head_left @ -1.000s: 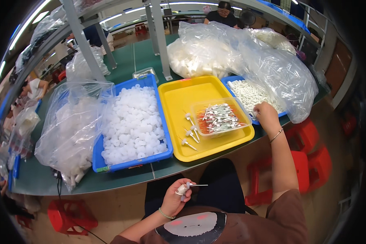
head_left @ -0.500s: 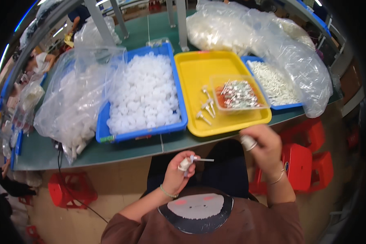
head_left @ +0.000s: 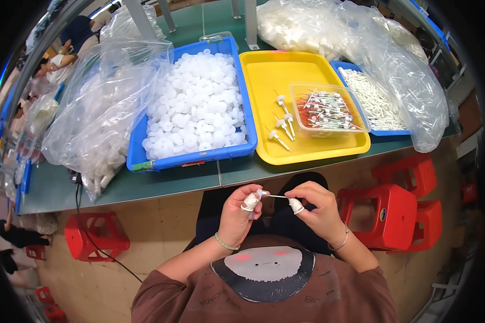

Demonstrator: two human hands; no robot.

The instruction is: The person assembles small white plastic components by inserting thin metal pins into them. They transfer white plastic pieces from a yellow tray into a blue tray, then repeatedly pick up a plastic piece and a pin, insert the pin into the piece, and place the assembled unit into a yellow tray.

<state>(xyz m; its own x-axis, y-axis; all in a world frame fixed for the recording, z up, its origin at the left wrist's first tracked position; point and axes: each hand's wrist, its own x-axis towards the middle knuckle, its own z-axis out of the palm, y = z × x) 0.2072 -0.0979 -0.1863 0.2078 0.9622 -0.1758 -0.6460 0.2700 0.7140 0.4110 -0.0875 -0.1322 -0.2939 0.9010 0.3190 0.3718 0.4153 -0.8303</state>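
Observation:
My left hand (head_left: 240, 218) is closed round a small whitish plastic piece (head_left: 260, 192), from which a thin pale rod (head_left: 276, 196) sticks out to the right. At the rod's far end, the thumb and forefinger of my right hand (head_left: 317, 209) are pinched together. White wrapping covers both thumbs. Both hands are above my lap, just in front of the table edge. Beyond them a yellow tray (head_left: 275, 153) holds several loose pin-like parts with white heads (head_left: 280, 134) and a clear plastic box (head_left: 334, 130) full of similar parts.
A blue tray (head_left: 194, 157) heaped with small white round plastic pieces stands left of the yellow one. Small white tubes fill another blue tray (head_left: 392, 132) at right. Clear bags (head_left: 99, 107) lie on the green table (head_left: 145, 185). Red stools (head_left: 380, 218) stand at right and left.
My right hand has come left and down from beside the yellow tray's front corner to the rod's end. The left hand keeps its hold. The view has shifted slightly.

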